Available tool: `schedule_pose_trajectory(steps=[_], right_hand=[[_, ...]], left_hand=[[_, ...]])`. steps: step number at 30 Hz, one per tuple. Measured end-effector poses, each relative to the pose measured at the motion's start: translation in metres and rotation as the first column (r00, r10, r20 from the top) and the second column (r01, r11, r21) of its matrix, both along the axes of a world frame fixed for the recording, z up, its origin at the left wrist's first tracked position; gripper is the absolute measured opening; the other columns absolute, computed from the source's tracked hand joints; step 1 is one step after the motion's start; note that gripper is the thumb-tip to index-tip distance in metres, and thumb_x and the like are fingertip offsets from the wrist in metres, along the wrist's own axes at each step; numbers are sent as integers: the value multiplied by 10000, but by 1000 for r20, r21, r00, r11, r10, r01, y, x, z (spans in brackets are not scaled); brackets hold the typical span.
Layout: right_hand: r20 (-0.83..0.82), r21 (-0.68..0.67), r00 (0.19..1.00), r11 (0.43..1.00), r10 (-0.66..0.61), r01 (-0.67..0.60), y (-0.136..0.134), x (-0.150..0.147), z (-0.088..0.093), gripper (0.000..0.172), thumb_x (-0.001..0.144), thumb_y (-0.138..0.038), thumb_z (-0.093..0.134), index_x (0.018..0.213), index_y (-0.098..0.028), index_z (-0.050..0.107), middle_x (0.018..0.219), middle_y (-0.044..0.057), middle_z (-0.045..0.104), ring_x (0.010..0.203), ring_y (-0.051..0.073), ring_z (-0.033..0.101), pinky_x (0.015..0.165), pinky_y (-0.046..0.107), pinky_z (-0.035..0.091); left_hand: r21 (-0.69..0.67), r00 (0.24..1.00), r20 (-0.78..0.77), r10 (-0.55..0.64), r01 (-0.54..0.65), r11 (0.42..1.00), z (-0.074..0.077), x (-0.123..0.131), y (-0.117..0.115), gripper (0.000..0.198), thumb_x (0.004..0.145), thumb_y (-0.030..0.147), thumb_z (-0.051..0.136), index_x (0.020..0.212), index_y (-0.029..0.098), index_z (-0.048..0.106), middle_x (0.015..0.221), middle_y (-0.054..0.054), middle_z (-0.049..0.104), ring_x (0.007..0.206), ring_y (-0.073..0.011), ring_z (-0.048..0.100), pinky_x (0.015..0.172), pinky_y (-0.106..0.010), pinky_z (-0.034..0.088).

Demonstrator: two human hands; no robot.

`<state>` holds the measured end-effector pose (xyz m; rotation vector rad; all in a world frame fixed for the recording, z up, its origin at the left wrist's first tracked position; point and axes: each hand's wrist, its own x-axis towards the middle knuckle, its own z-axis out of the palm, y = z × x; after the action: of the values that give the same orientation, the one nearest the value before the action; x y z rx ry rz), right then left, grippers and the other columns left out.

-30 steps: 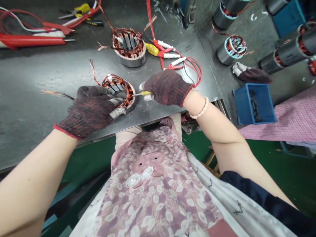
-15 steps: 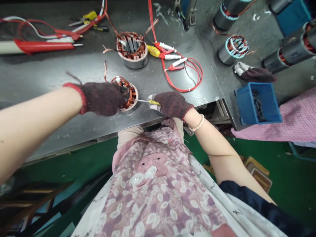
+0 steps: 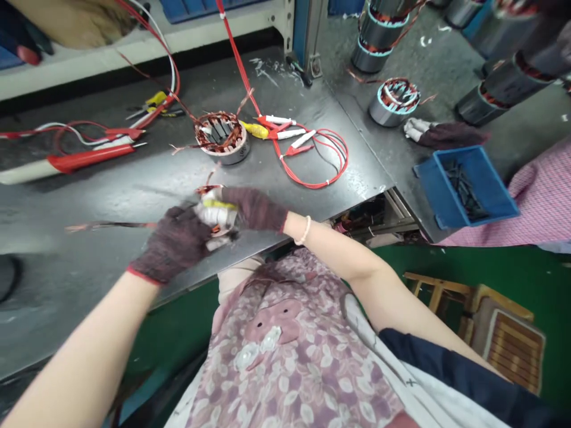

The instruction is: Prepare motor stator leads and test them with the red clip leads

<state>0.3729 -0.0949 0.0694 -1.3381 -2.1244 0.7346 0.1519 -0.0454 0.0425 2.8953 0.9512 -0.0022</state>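
A motor stator with copper windings (image 3: pixel 207 189) sits near the front edge of the bench, largely hidden behind both gloved hands. My left hand (image 3: pixel 178 241), in a dark knit glove, is closed around its left side; the fingertips are blurred. From under that hand a bundle of wire leads (image 3: pixel 111 224) stretches left over the bench. My right hand (image 3: pixel 250 208), also gloved with pale fingertips, reaches across the stator's top, its fingers closed on a yellow-handled screwdriver (image 3: pixel 219 204). The screwdriver's tip is out of sight. Behind stands a second stator (image 3: pixel 227 154).
Red cables with clips (image 3: pixel 307 181) loop on the bench to the right. A red-and-white probe (image 3: pixel 89 159) and yellow-handled pliers (image 3: pixel 156 102) lie left. At right are a blue bin (image 3: pixel 491 208) of dark pieces, a loose glove (image 3: pixel 450 134) and stacked stators (image 3: pixel 372 53).
My right hand has moved left with the screwdriver, from beside the stator to over it. My left hand has shifted down and left. The view has tilted up, showing a shelf.
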Motion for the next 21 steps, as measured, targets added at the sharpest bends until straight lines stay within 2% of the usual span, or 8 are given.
schedule_pose_trajectory(steps=[2,4,6,9,11,12,15,21], right_hand=[[-13,-33,983,982,184,-184,-20,-9,2,445,1165,-440,465,1327,-165,775,1381,51,799,1305,167,727,1026,302,554],[3,-94,951,947,308,-306,-49,-7,1,331,1125,-351,612,1355,-172,769,1369,65,808,1252,196,763,1077,306,579],[-52,-108,954,948,296,-300,-75,4,-3,325,1127,-328,620,1372,-169,763,1389,72,799,1269,204,763,1108,300,578],[-56,-80,996,995,-64,59,-93,29,-17,414,1175,-335,511,1529,-193,673,1486,73,748,1355,193,721,1140,295,563],[137,-50,951,957,-276,285,-91,41,-28,467,1187,-363,472,1600,-204,620,1457,111,758,1341,238,725,1110,335,573],[250,-41,920,946,-302,321,-88,45,-34,483,1185,-388,477,1609,-205,614,1407,132,777,1294,260,743,1069,349,582],[443,-21,865,962,-236,273,-80,47,-46,516,1188,-472,444,1588,-207,633,1301,162,797,1126,273,771,936,357,582],[522,134,827,977,-210,164,-86,40,-44,561,1214,-436,258,1552,-173,620,1163,183,775,1066,279,726,829,373,527]], left_hand=[[-12,986,7,-167,167,986,8,-30,31,375,875,394,535,1070,310,843,1290,-87,832,1358,-364,713,1345,-668,312],[-2,957,34,-288,288,958,15,-51,51,429,879,319,485,1118,343,840,1372,-52,810,1426,-353,679,1381,-713,182],[4,950,72,-302,303,953,18,-57,54,460,928,337,466,1219,339,822,1462,-58,767,1505,-352,619,1385,-711,182],[58,972,122,-200,194,979,12,-44,29,508,982,476,516,1376,271,763,1568,-125,689,1578,-376,539,1389,-669,253],[153,987,157,-45,21,988,3,-27,4,601,975,587,595,1383,176,754,1507,-205,711,1530,-413,581,1372,-634,331],[197,982,184,47,-84,977,-2,-18,-6,631,966,628,622,1331,137,774,1418,-232,752,1479,-430,620,1351,-623,375],[254,932,249,264,-326,911,-14,4,-25,597,981,665,619,1111,119,825,1151,-220,825,1347,-445,696,1292,-614,449],[223,919,265,293,-354,908,-15,11,-23,520,989,619,644,1081,140,824,1184,-196,823,1360,-419,685,1275,-598,459]])
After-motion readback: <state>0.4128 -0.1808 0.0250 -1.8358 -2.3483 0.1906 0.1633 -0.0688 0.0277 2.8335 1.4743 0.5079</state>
